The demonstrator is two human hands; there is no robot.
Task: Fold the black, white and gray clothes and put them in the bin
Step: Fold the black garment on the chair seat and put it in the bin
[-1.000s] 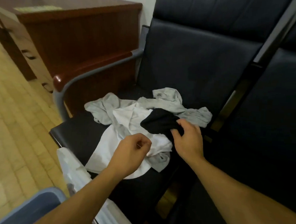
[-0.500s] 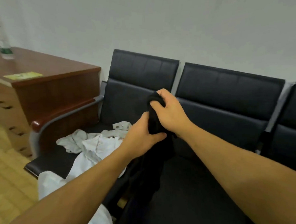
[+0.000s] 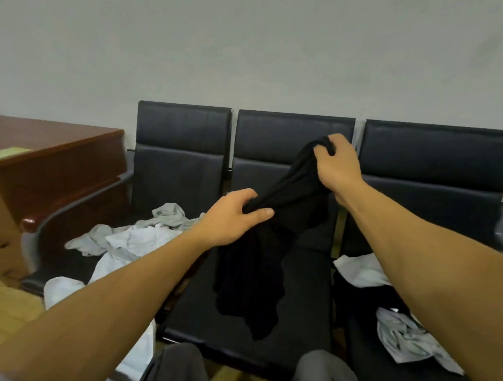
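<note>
**Black garment held up between both hands over the middle seat**

The black garment hangs in the air in front of a row of three dark seats. The right hand grips its top end, fingers curled round a bunch of cloth, raised before the middle seat's backrest. The left hand is lower and to the left, its fingers and thumb closed round the same cloth further down. Between the two hands the fabric runs as a taut slanting band; below the left hand the rest drops in loose folds over the middle seat cushion, though whether its lowest edge touches the cushion cannot be told.

On the left seat lies a crumpled pile of gray and white clothes, well left of the left hand, with white cloth spilling over the seat's front edge. On the right seat, under the right forearm, lies a second heap of white, black and gray pieces. A wooden desk stands beside the left seat against the wall.
</note>
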